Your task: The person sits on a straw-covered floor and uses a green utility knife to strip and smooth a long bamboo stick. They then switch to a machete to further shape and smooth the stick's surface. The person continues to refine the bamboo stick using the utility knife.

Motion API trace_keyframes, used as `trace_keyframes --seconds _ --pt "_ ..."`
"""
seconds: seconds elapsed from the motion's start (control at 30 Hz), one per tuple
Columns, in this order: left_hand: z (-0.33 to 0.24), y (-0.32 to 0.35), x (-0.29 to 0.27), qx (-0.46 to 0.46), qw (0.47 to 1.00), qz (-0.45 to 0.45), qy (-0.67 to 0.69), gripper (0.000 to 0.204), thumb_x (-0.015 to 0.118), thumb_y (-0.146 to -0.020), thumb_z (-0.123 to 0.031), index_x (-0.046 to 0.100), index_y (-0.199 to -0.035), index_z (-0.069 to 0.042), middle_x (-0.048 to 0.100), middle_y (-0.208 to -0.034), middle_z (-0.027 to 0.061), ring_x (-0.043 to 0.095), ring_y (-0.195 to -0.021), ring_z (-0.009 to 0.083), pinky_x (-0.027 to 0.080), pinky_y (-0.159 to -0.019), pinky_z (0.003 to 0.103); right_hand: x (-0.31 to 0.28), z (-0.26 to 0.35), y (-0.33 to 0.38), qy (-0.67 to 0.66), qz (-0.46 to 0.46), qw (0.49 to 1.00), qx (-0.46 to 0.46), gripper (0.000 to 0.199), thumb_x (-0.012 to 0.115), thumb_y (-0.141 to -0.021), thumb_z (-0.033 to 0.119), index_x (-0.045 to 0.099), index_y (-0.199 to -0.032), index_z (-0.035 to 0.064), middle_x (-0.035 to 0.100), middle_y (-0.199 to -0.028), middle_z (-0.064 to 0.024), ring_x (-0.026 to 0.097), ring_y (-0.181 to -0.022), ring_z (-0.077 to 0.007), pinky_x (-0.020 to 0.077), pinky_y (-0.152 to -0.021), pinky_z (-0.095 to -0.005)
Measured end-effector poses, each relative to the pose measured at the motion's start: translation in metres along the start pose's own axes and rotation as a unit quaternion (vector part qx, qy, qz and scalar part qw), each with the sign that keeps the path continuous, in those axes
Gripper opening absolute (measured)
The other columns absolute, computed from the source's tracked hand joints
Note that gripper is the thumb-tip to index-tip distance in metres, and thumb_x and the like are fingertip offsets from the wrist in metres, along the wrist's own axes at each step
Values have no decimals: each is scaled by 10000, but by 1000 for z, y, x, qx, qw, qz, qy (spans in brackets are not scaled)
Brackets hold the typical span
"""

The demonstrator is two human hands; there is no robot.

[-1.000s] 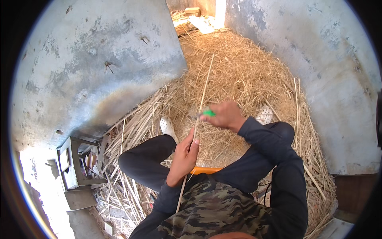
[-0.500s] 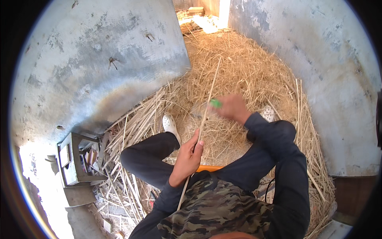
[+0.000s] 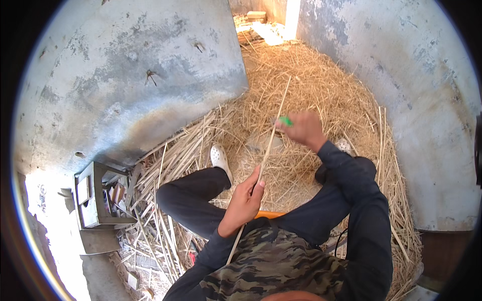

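A long, thin, pale strip of bamboo or cane point(image 3: 275, 131) slants from my lap up and away to the right. My left hand point(image 3: 246, 200) is closed around its lower part, thumb on top, and its tail runs down past my wrist onto my camouflage shirt. Higher up, my right hand point(image 3: 305, 129) grips a green-handled tool point(image 3: 286, 121) in a fist. A short dark end of this tool reaches the strip; its exact shape is blurred. Most of the handle is hidden by my fingers.
Straw-like shavings point(image 3: 321, 80) cover the floor ahead. Long split strips point(image 3: 186, 145) lie in a heap at the left, others along the right wall point(image 3: 401, 85). A wooden box frame point(image 3: 103, 198) stands at the left. My bent legs and white clogs point(image 3: 219, 158) flank the strip.
My right hand with the green-handled tool has moved up along the strip, away from my left hand. My left hand keeps its hold. The whole view has shifted slightly.
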State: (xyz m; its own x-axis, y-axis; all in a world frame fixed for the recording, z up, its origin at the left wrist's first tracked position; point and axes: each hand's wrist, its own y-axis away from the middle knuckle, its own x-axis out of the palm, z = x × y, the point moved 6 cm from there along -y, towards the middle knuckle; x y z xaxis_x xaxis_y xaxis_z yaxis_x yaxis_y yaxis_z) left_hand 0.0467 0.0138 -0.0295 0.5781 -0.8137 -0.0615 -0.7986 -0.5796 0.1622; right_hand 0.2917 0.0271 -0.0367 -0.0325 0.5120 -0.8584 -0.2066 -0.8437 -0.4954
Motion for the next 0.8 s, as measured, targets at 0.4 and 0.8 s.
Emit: trace_keyframes --seconds 0.4,0.8 --pt "4 -15 -3 -52 991 8 120 463 458 -1015 -134 364 -1462 -50 362 -661 -75 324 -545 10 276 -480 177 -16 45 16 -125 14 990 -64 598 582 -823 659 570 -586 111 511 -476 -94 541 -423 -265 394 -390 -384" --pt "12 -10 1 -141 960 43 239 471 453 -1026 -190 345 -1478 -112 401 -669 -48 321 -459 17 284 -412 176 18 -5 2 -32 32 999 -14 691 435 -858 748 605 -567 145 447 -407 8 406 -323 -144 297 -329 -331"
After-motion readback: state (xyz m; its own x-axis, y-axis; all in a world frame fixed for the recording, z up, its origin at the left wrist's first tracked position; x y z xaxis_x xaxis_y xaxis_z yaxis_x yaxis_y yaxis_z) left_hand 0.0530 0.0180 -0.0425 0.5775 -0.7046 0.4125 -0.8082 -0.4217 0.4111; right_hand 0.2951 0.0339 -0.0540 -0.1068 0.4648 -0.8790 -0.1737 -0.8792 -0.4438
